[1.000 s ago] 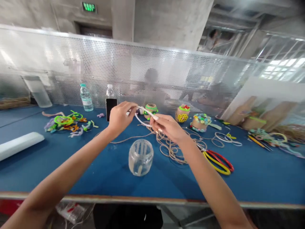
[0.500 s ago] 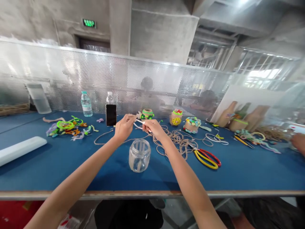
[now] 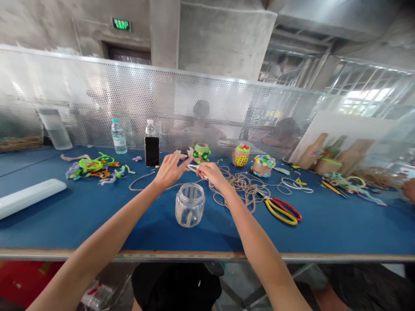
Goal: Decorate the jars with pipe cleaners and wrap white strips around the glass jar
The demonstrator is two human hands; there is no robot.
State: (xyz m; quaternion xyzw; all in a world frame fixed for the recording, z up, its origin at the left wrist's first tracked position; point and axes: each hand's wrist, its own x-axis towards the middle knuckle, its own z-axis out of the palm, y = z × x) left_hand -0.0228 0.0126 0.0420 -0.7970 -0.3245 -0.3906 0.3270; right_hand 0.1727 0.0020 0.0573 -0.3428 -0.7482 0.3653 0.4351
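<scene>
Pinched in the fingers of my right hand (image 3: 210,170) is a thin white strip (image 3: 193,166), which looks bent into a loop. My left hand (image 3: 170,168) has its fingers stretched and apart, with fingertips close to the strip's left end; whether they touch it I cannot tell. Below both hands a clear glass jar (image 3: 190,206) stands upright and uncapped, pale strips running down its side. Loose brown twine (image 3: 238,185) lies tangled beside my right hand. Behind the hands sits a twine-wrapped jar with green trim (image 3: 201,152).
Scissors with red and yellow handles (image 3: 282,211) lie to the right. Two decorated jars (image 3: 241,156) stand at the back, near a phone (image 3: 152,151) and water bottles (image 3: 119,137). Colourful pipe cleaners (image 3: 92,166) and a white case (image 3: 32,196) are left. Another person's hand (image 3: 409,190) shows far right.
My left hand's fingers have gone from closed near the strip to spread apart. My right hand still holds the strip. The view has shifted slightly.
</scene>
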